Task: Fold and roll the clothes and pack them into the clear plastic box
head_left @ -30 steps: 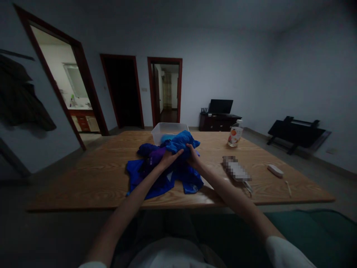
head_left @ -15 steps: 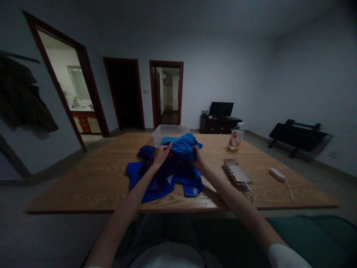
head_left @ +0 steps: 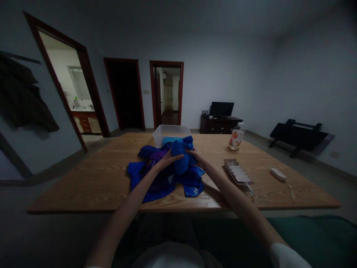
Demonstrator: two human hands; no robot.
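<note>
A wide wooden table [head_left: 97, 175] fills the middle of the head view, and the blue garment [head_left: 167, 175] lies crumpled on it straight ahead of the person, near the front edge, its heap running roughly left to right with a purple patch showing inside the folds. Both forearms reach forward and meet on top of it. A bunched roll of the blue cloth [head_left: 180, 158] stands up from the heap between the hands: the left hand [head_left: 165, 160] lies against its left side with fingers stretched toward it, flat on the fabric and not clearly closed, while the right hand [head_left: 197, 158] is curled on the roll's right side, gripping it. Both hands are equally near; the roll sits just between them. Directly behind the garment, touching or almost touching its far edge, stands a clear plastic tub [head_left: 170, 133] with something blue inside. Farther right on the table, well apart from the cloth, are a pump bottle [head_left: 235, 137], a blurred flat object [head_left: 238, 172], a small white bar [head_left: 277, 174] and a thin stick [head_left: 291, 193]. Nothing lies between the hands and the cloth
</note>
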